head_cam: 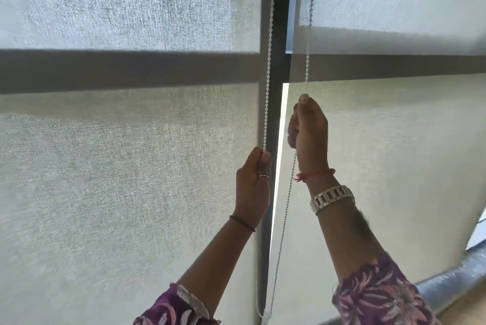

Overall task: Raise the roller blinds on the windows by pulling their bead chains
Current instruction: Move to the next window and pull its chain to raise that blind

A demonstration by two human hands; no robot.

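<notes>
Two pale grey roller blinds hang side by side, the left blind (118, 153) and the right blind (394, 140), with a dark window post (278, 67) between them. A white bead chain loop hangs along the post. My left hand (253, 182) is closed around the left strand of the bead chain (268, 74), lower down. My right hand (310, 130) is higher and pinches the right strand (307, 61), which continues below it (288, 198) to the bottom of the loop near the lower edge.
A dark horizontal window bar (131, 69) shows through both blinds. A bright slit of daylight (280, 140) runs between the blinds. The right blind's bottom rail (452, 280) shows at lower right, with glass and wooden floor beyond it.
</notes>
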